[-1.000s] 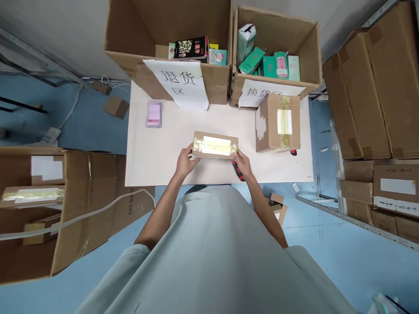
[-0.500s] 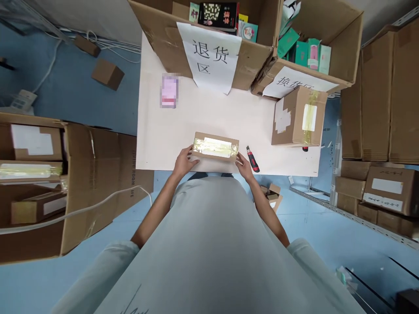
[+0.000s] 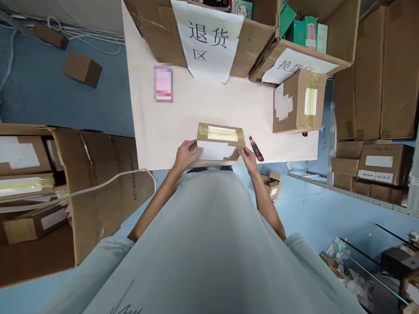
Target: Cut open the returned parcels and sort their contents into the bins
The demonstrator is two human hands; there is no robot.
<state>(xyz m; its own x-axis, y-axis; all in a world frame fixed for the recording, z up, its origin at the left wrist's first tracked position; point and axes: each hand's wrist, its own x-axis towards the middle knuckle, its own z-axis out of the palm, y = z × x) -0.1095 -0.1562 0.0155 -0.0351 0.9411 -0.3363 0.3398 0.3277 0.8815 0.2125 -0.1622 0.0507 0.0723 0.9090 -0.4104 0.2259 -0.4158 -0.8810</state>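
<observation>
Between my two hands is a small brown cardboard box [image 3: 236, 152] with yellowish tape and white labels, near the table's front edge. My left hand [image 3: 187, 155] grips its left end, thumb against the white-labelled front side. The right end is held by my right hand [image 3: 248, 159], with fingers at the lower corner. A red and black utility knife [image 3: 256, 149] lies on the table just right of the box, apart from my right hand.
A larger taped carton [image 3: 307, 102] stands on the right of the white table [image 3: 147, 131]. Two open cartons with paper signs [image 3: 209, 48] line the back. A blurred pink item [image 3: 163, 84] lies at left. An open carton of parcels [image 3: 94, 174] stands left, with a white cable [image 3: 111, 179] across it.
The small box has tilted so its white-labelled front side now shows, and my hands have turned with it. The whole view has shifted slightly.
</observation>
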